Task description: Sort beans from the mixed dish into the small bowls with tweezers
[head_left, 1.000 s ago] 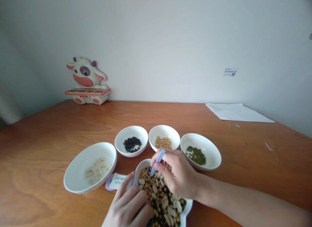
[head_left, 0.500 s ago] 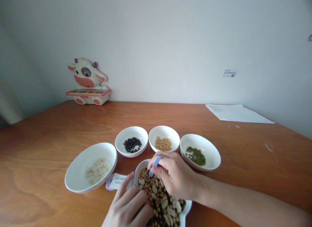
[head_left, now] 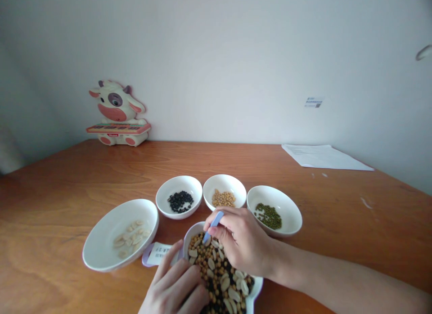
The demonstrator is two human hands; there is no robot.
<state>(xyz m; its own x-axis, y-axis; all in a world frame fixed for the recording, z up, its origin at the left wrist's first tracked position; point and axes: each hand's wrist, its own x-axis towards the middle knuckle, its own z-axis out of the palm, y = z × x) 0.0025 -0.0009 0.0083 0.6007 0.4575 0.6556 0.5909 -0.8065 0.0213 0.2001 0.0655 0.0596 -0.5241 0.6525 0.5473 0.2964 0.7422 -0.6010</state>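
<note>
- Right hand (head_left: 241, 237) pinches blue tweezers (head_left: 215, 220) over the tray (head_left: 258, 287).
- Left hand (head_left: 178, 282) at the tray's left side, exact grip unclear.
- Peanut bowl (head_left: 101, 242) left of the tray.

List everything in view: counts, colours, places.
Wall: one, pale, behind.
Hook: one, grey, wall's right.
Sticker: one, white, wall.
Toy cow: one, white, pink, back left.
Paper: uncounted, white, back right.
Table: one, brown, underneath.
Bowls: four, white, on table.
Tray: one, white, purple, front centre.
Label: one, white, tray handle.
Peanuts: several, cream, left bowl, tray.
Beans: many, black, yellow, green, other bowls; some in tray.
Tool: one, blue, over tray.
Left hand: one, bare, at tray.
Right hand: one, bare, holding tool.
</note>
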